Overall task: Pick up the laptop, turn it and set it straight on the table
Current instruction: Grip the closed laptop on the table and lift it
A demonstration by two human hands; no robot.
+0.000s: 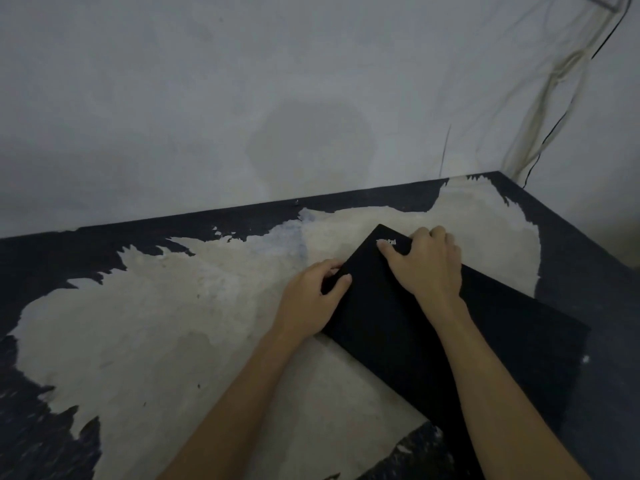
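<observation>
Laptop point(433, 327) lies askew on the table point(156, 306); left hand point(311, 296) grips its left edge; right hand point(427, 265) clasps its far corner.

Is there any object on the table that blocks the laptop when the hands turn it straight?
Nothing visible does. Both hands, left hand and right hand, already grip the closed laptop, which lies skewed. The worn table around it shows no other object.

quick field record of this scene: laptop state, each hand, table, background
laptop: black laptop, lid closed, lying askew to the table edges
left hand: left hand grips the laptop's left edge, thumb on the lid
right hand: right hand lies over the far corner, partly covering the logo
table: table, dark coating worn away to pale patches
background: stained wall, thin cable at right
</observation>
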